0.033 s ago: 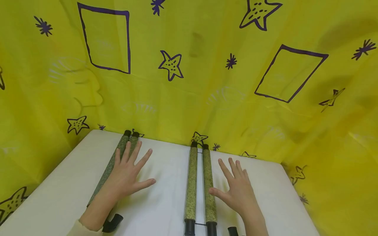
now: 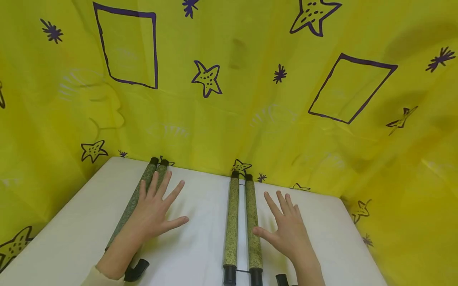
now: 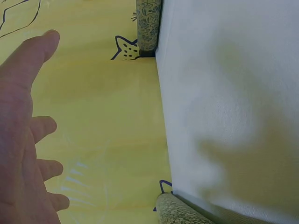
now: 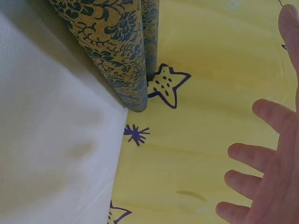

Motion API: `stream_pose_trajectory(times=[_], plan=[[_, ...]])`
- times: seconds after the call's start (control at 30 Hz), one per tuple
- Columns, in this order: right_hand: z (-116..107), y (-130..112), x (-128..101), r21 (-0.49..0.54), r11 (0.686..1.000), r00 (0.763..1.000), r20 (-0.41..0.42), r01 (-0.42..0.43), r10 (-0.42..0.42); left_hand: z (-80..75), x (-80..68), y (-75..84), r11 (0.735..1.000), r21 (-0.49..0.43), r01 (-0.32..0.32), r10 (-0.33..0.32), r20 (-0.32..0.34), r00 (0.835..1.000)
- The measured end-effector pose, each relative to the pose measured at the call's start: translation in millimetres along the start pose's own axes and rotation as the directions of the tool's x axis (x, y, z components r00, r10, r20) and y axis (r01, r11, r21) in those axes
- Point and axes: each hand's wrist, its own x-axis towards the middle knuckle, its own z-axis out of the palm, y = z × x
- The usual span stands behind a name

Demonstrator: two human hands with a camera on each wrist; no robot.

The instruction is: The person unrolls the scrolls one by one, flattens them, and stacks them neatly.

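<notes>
Both hands are held up above the white table, fingers spread and holding nothing. My left hand (image 2: pixel 152 216) is over a pair of long, green-patterned tubes with black ends (image 2: pixel 129 210), covering part of them. A second pair of tubes, yellowish-green with a dark pattern (image 2: pixel 231 222), lies lengthwise between the hands, with thin dark links across the gap. My right hand (image 2: pixel 288 230) is to the right of this pair, its thumb tip overlapping the nearer tube (image 2: pixel 252 206) in the head view. In the right wrist view, the tube covering (image 4: pixel 114 42) shows a dark floral pattern.
A curved black piece (image 2: pixel 137 271) lies by the left forearm, and another black end (image 2: pixel 282 279) shows beside the right wrist. The white table (image 2: pixel 193 254) meets a yellow curtain (image 2: pixel 229 131) printed with purple stars and frames along its back and sides.
</notes>
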Motion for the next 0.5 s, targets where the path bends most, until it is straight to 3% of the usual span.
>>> stream_pose_trajectory(times=[0.3,0.5], plan=[[-1.7,0.0,-3.3,0.038,0.999,1.000,-0.009,0.013,-0.013,-0.8,-2.6,2.4,1.000,-0.015,0.005,-0.005,0.023,1.000],[0.2,-3.6,-2.5,0.165,0.983,0.996,0.005,0.082,-0.084,3.5,-2.8,8.1,0.999,-0.041,-0.018,0.020,0.044,0.999]])
